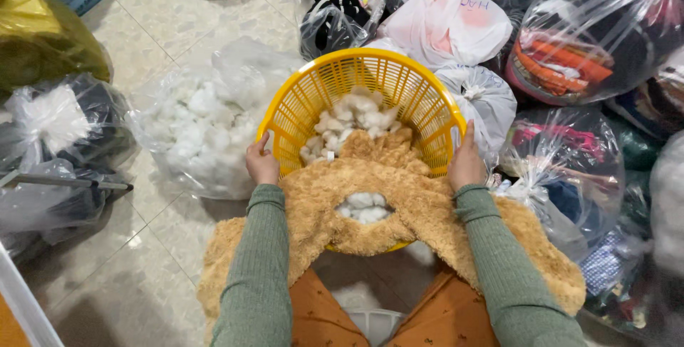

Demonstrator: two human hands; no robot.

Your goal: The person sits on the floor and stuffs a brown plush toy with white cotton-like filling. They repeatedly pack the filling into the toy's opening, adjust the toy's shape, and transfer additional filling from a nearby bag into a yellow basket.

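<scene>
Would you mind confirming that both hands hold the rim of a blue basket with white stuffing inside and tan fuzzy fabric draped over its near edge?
Not quite: the basket is yellow, not blue. The head view shows the left hand and right hand holding its rim, white stuffing inside, and tan fuzzy fabric draped over its near edge.

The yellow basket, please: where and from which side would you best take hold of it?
Probably by the rim of the yellow basket, one hand from each side. The left hand and right hand already grip it there; the tan fleece covers the near edge, and bags crowd the far one.
</scene>
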